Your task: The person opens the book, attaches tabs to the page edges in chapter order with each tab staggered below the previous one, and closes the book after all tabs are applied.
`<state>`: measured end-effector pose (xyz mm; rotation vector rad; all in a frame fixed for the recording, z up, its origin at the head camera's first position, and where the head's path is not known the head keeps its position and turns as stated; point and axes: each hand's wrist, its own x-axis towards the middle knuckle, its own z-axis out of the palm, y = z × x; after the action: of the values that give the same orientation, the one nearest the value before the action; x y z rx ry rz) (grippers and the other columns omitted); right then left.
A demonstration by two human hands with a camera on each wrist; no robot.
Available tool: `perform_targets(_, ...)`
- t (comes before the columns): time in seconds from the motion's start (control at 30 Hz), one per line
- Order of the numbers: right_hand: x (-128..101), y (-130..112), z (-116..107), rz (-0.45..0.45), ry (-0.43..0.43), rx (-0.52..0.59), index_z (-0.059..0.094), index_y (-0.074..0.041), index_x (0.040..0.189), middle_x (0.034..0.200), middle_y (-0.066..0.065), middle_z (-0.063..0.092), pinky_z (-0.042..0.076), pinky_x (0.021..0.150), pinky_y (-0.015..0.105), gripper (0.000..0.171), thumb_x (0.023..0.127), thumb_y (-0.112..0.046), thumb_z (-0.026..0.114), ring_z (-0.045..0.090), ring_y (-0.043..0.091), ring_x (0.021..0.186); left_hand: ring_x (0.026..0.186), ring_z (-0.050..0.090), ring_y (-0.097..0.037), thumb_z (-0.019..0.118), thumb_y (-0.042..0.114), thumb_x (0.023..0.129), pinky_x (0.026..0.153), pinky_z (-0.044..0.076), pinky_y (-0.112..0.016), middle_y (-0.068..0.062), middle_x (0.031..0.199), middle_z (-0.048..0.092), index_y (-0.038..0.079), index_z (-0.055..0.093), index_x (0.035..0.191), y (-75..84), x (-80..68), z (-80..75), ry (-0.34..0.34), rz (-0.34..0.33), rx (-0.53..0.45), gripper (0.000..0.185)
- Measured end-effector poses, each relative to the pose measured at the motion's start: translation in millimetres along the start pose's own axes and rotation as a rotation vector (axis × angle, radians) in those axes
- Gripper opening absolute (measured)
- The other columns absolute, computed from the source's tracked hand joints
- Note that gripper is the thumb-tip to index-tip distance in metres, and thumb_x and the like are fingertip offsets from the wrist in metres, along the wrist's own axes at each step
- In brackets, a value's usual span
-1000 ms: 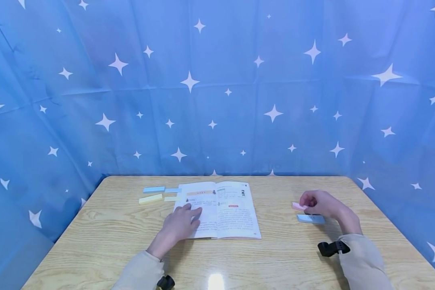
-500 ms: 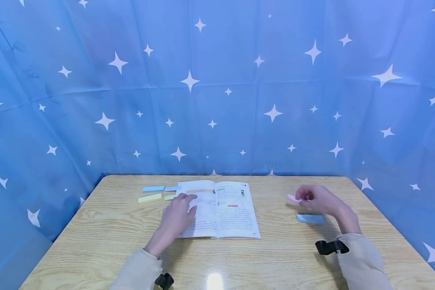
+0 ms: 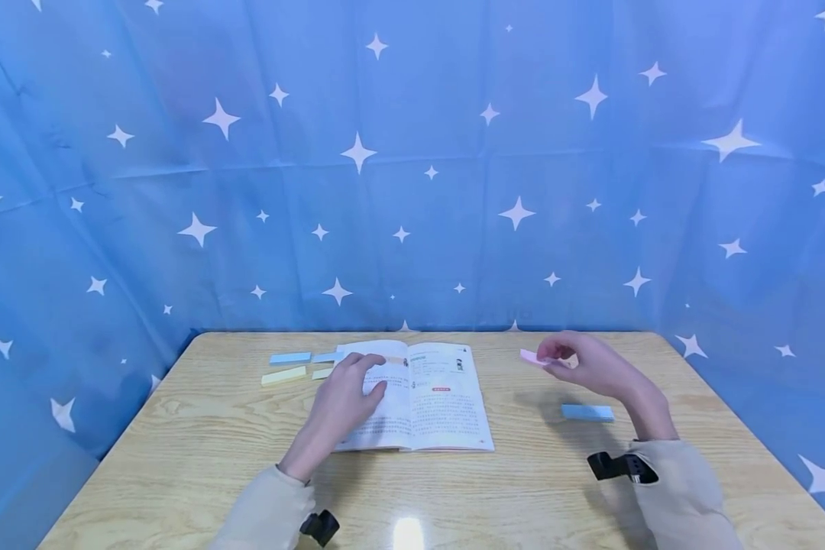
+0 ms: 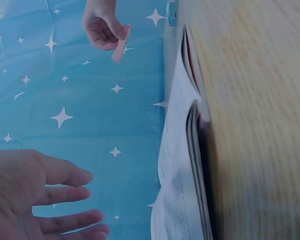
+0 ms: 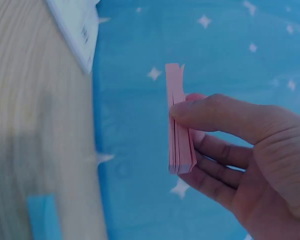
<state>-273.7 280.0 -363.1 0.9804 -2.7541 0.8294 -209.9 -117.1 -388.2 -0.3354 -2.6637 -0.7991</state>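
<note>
While the left hand (image 3: 344, 397) lies w/ fingers relaxed on the left page of the open book (image 3: 419, 397), head view shows the right hand (image 3: 584, 363) raised above the table (image 3: 522, 489), pinching a pink sticky pad (image 3: 531, 357); blue pad (image 3: 587, 412) lies below it. Left wrist: left-hand fingers (image 4: 65, 197) spread, holding nothing, beside book pages (image 4: 182, 150). Right wrist: thumb & fingers (image 5: 210, 117) grip the pink pad (image 5: 177, 125) edge-on.
</note>
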Motion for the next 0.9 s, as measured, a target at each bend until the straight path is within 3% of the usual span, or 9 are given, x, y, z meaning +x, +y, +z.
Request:
perform_targets(0.27,9,-37,2,-0.068,0.022,-0.043,0.07,-0.016,0.102,0.097,-0.009,0.063,0.054,0.08,0.035,0.014,0.094,-0.004,0.071,0.059,0.011,0.089,0.105,0.065,-0.027,0.076,0.017,0.091,0.085,0.056,-0.044,-0.011,0.118,0.066,0.009,0.07,0.121,11.4,2.5,-1.6,-0.007,0.108,-0.06,0.032)
perform_targets(0.57,20,-64,19,-0.219,0.025,-0.027,0.07,-0.015,0.104,0.099,-0.01,0.065,0.053,0.074,0.03,0.013,0.095,-0.006,0.07,0.057,0.006,0.085,0.099,0.066,-0.026,0.079,0.022,0.089,0.078,0.056,-0.04,-0.009,0.118,0.067,0.009,0.068,0.123,25.4,2.7,-6.0,-0.001,0.181,-0.113,0.038)
perform_targets(0.9,25,-91,33,-0.28,0.004,0.018,0.071,-0.017,0.105,0.104,-0.011,0.066,0.054,0.076,0.034,0.02,0.09,-0.004,0.074,0.058,0.009,0.091,0.093,0.062,-0.017,0.081,0.026,0.088,0.073,0.054,-0.031,-0.005,0.116,0.065,0.01,0.067,0.127,41.4,4.3,-3.7,-0.066,0.292,-0.163,0.044)
